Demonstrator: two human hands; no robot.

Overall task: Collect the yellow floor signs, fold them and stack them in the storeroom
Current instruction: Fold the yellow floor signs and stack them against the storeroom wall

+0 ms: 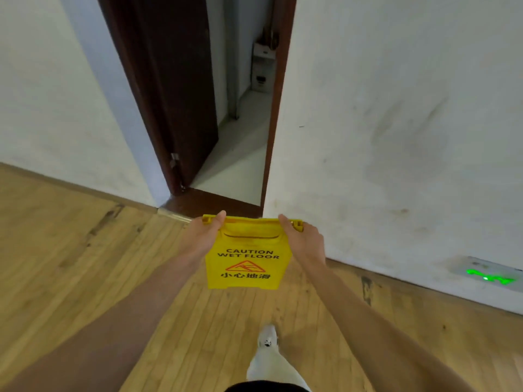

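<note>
Folded sign carried to the storeroom door

The person holds one yellow floor sign [245,257] out in front at arm's length, top edge up, printed face toward the camera. The left hand [203,233] closes its grip on the top left corner and the right hand [303,236] closes on the top right corner, thumbs laid over the upper rim beside the moulded handle. Held by both corners, the sign hangs flat and steady and clear of the legs while walking; it appears to be folded shut, since only one panel shows (the back panel cannot be seen to confirm it).

The sign hangs above the wooden floor [85,264], just short of the dark threshold of a doorway [240,154]. The brown door [175,89] stands open inward, leaving a narrow gap with a pale floor beyond and some white boxes [263,69] at the far end. That room is probably the storeroom. One foot in a white shoe [268,336] is forward, pointed at the opening.

Carrying seems the step in hand; stacking is not yet done, and the narrow gap may call for turning the sign edge-on
</note>
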